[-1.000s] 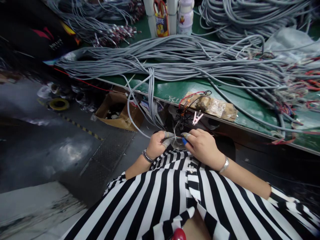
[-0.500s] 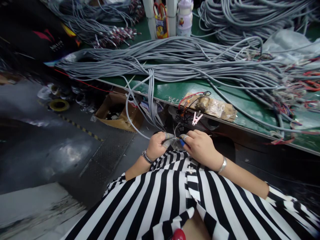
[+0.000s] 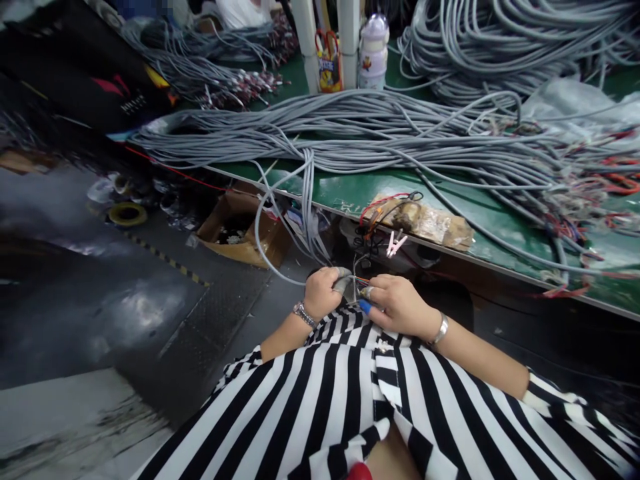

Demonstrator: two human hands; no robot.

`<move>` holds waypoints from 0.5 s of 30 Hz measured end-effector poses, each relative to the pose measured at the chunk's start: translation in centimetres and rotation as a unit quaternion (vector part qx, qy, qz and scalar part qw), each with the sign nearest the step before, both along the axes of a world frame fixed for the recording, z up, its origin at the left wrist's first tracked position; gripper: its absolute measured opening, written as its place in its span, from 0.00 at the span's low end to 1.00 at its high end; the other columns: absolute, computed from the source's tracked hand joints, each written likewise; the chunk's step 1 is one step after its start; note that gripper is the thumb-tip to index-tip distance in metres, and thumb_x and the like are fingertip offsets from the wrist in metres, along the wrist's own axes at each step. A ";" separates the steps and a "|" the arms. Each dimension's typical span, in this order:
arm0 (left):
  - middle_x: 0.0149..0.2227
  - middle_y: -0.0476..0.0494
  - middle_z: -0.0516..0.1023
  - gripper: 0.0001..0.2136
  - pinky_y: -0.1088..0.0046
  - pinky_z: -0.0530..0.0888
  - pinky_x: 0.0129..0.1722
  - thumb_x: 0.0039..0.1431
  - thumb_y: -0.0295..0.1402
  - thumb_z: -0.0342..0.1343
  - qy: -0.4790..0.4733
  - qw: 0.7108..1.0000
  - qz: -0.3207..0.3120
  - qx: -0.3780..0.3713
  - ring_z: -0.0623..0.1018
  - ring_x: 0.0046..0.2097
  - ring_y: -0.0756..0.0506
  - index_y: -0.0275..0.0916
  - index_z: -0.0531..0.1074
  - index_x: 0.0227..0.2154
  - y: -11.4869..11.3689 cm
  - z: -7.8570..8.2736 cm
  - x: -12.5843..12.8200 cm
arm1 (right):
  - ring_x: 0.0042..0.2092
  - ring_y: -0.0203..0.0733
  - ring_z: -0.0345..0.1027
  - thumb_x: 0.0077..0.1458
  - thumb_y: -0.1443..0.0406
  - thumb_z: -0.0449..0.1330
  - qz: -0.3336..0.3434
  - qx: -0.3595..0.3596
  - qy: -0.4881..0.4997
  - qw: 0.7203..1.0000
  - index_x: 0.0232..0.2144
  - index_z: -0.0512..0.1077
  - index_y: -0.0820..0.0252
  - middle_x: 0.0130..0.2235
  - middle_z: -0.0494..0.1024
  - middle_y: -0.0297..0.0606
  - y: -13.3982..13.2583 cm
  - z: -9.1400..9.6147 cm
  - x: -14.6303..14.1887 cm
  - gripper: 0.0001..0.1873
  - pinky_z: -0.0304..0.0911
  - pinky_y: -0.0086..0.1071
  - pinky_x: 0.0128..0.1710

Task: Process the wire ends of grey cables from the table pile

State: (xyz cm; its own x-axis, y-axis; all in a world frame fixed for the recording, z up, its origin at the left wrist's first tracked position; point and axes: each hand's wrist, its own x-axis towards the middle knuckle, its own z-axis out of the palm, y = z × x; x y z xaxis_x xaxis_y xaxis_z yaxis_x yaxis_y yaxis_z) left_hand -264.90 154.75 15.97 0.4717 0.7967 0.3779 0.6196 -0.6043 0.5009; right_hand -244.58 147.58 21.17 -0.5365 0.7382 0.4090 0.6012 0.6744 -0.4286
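My left hand [image 3: 325,292] and my right hand [image 3: 397,305] meet just below the bench edge, over my striped lap. The left hand, with grey finger covers, is closed round the end of a grey cable [image 3: 260,230] that loops down from the bench. Thin coloured wires [image 3: 361,282] stick out of that cable end between the two hands. My right hand pinches these wires with its fingertips, and a small blue tool tip [image 3: 365,307] shows under its fingers. What else the right hand holds is hidden.
A green bench [image 3: 350,187] carries big bundles of grey cable [image 3: 380,133]. A taped brown block with red and black leads [image 3: 425,217] and a pink clip [image 3: 395,243] sits on its front edge. A cardboard box [image 3: 240,230] and tape roll [image 3: 127,213] lie on the floor. Bottles [image 3: 373,50] stand behind.
The view has shifted, so everything sits slightly lower and to the right. My hands stay together on the cable end; the right hand's fingers have moved a little along the wires.
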 end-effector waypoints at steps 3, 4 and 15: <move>0.24 0.46 0.76 0.03 0.73 0.68 0.31 0.52 0.29 0.57 0.011 0.995 0.081 -0.052 0.73 0.29 0.46 0.40 0.76 0.27 1.8 -1.0 -0.9 | 0.28 0.37 0.57 0.61 0.61 0.48 0.110 -0.025 0.083 0.990 0.24 0.66 0.59 0.25 0.66 0.35 -0.7 0.6 -0.2 0.15 0.54 0.31 0.31; 0.22 0.46 0.76 0.03 0.73 0.67 0.29 0.52 0.30 0.58 0.001 0.992 0.107 -0.074 0.73 0.27 0.47 0.40 0.76 0.26 2.5 -1.1 -1.4 | 0.28 0.37 0.58 0.61 0.61 0.48 0.123 -0.034 0.098 0.987 0.25 0.66 0.58 0.25 0.66 0.35 -0.8 0.7 -0.2 0.15 0.54 0.31 0.31; 0.27 0.43 0.78 0.19 0.74 0.72 0.30 0.52 0.48 0.62 -0.307 0.876 -0.139 -0.344 0.75 0.27 0.49 0.35 0.78 0.33 0.9 1.6 -2.1 | 0.34 0.41 0.69 0.63 0.63 0.52 -0.134 -0.058 0.193 0.970 0.38 0.72 0.58 0.33 0.75 0.40 -0.6 0.7 2.6 0.10 0.64 0.33 0.35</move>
State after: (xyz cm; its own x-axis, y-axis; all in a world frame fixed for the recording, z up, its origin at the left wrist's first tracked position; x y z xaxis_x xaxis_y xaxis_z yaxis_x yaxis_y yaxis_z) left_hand -266.98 155.68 17.61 0.5602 0.8218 0.1039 -0.0179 -0.1134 0.9934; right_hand -241.96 147.01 21.83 -0.1425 0.8830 0.4473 0.5271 0.4502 -0.7207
